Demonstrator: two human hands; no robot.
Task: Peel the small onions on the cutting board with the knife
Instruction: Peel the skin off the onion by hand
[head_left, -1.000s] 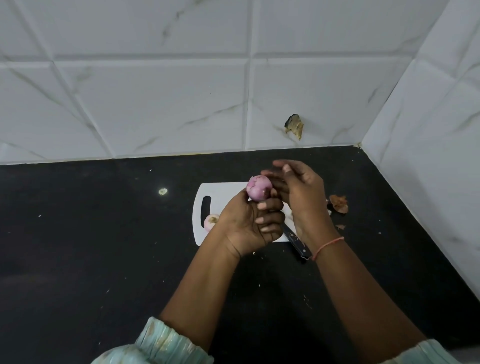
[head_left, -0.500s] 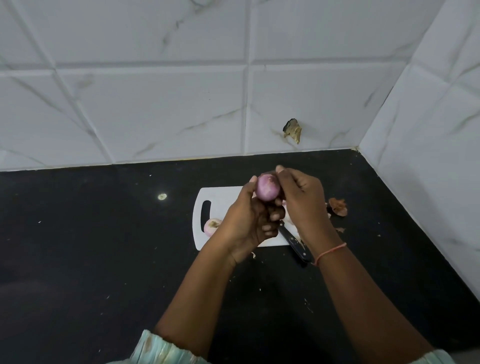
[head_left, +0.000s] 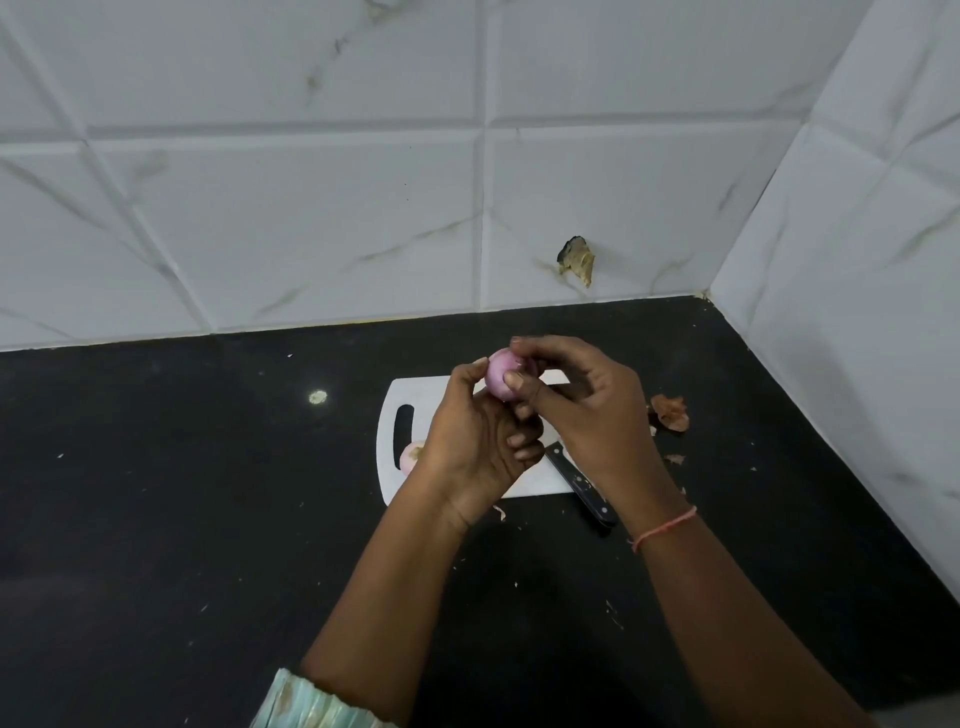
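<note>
Right hand (head_left: 597, 415) now closes thumb and fingers over the small pink peeled onion (head_left: 500, 378) gripped in left hand (head_left: 478, 441), above white plastic cutting board (head_left: 410, 395) bearing a second pale onion (head_left: 410, 457) and black-handled knife (head_left: 584, 491).

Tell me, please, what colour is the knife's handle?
Black, seen in the head view: the knife handle lies off the cutting board's edge.

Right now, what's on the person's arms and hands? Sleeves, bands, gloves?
No gloves: both the left hand and the right hand are bare. The right wrist carries a thin orange thread band. A pale green sleeve cuff, gathered and lightly patterned, shows at the left elbow. Forearms are uncovered. No rings or watch visible.
</note>
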